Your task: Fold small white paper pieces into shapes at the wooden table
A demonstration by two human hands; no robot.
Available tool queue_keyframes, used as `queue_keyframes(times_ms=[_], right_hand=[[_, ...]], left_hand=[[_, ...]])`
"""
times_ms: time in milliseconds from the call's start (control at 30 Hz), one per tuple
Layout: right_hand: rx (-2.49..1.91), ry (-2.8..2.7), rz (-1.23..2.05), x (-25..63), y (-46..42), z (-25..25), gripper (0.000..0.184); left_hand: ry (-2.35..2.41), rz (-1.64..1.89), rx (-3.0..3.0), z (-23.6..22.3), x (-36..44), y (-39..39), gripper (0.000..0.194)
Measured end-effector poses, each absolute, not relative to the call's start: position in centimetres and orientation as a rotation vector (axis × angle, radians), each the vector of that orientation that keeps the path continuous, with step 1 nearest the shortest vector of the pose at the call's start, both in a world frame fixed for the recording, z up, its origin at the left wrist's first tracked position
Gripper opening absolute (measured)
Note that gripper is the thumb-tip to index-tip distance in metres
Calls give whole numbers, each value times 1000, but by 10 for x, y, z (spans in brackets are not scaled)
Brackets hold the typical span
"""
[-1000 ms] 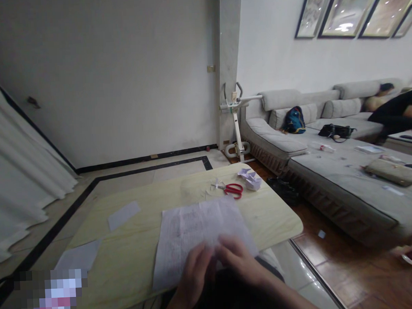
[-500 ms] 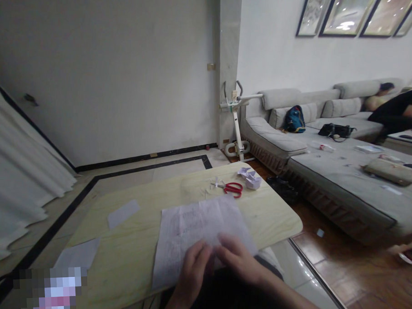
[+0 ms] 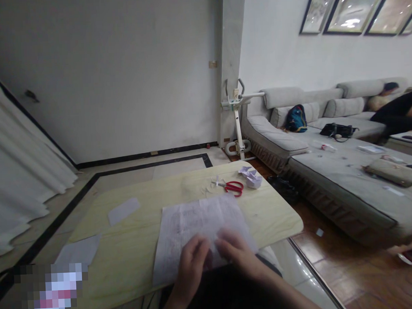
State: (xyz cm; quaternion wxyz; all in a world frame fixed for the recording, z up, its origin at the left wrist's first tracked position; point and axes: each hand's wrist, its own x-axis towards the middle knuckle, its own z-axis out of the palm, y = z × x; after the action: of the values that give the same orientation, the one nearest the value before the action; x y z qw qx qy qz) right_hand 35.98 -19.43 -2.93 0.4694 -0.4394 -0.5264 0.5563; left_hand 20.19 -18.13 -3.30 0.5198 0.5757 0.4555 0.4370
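I see the left hand (image 3: 192,257) and right hand (image 3: 236,249) close together, a small gap between them, over the near part of a large printed sheet (image 3: 195,218) on the tabletop (image 3: 131,253). The fingers are curled (too blurred to tell whether they hold anything). Red-handled scissors (image 3: 235,188) lie beyond the sheet, with folded paper (image 3: 253,179) just beside.

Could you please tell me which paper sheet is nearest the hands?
The large sheet, beneath both hands; the two smaller sheets lie farther left.
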Motion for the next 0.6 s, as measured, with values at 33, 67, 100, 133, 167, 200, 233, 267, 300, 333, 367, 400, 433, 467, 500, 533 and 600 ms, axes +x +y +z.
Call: queue_keyframes(times_ms=[33,67,100,133,167,200,233,267,300,333,367,400,433,467,500,533,600], right_hand=[[-1081,-1290,1350,360,-194,-29,33],[-1086,-1297,1319,360,-193,-29,33],[-1095,-1309,1271,360,-192,-30,32],[-1107,-1325,1211,360,-191,-30,30],[-1120,-1346,1146,361,-190,-32,29],[-1131,-1373,1084,362,-188,-33,27],[-1138,-1407,1028,363,-187,-35,26],[-1142,-1447,975,364,-186,-36,25],[-1141,-1489,926,365,-185,-37,24],[-1136,-1534,877,366,-184,-38,23],[-1129,-1575,827,367,-184,-39,21],[-1122,-1610,778,368,-184,-39,20],[-1119,-1639,734,368,-184,-38,17],[-1121,-1661,699,368,-184,-38,15],[-1125,-1678,671,369,-184,-37,12],[-1131,-1692,647,369,-185,-35,10],[-1133,-1718,621,369,-186,-33,7]], left_hand=[[1100,1060,1401,-32,202,-182,33],[1104,1069,1434,-31,202,-181,32],[1105,1077,1479,-31,202,-181,32],[1104,1082,1534,-30,201,-180,31],[1103,1082,1594,-29,201,-179,31],[1102,1086,1657,-29,200,-178,30],[1101,1101,1717,-30,200,-176,28],[1098,1126,1774,-31,199,-175,24],[1092,1159,1827,-33,198,-173,19],[1083,1193,1877,-35,197,-171,16],[1074,1218,1923,-37,196,-169,14],[1068,1231,1968,-39,195,-168,14],[1065,1230,2011,-40,194,-166,14],[1068,1227,2048,-42,194,-165,14],[1073,1222,2079,-43,193,-164,14],[1076,1211,2107,-44,192,-164,14],[1078,1192,2152,-44,191,-163,14]])
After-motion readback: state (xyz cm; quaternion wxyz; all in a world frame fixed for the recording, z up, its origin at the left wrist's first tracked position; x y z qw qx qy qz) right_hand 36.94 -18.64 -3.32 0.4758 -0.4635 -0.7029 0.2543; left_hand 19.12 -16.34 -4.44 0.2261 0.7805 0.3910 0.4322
